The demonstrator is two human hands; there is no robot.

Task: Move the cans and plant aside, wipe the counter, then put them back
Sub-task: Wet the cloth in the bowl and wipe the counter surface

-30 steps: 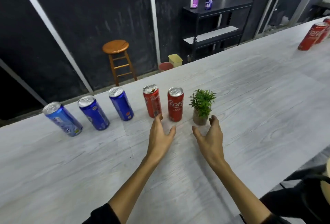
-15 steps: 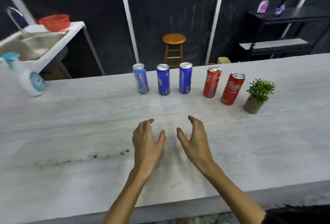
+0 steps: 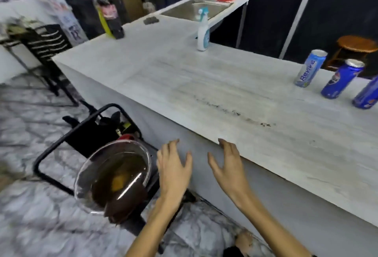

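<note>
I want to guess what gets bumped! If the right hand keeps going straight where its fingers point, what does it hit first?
Probably the counter's front edge: the right hand has its fingertips right by it, though depth is hard to judge.

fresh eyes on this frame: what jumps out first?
Two open, empty hands, the left hand and right hand, hover at the near edge of the pale counter. A dark crumb streak crosses its middle. Left of the hands, a glass bowl sits low beside the counter.
</note>
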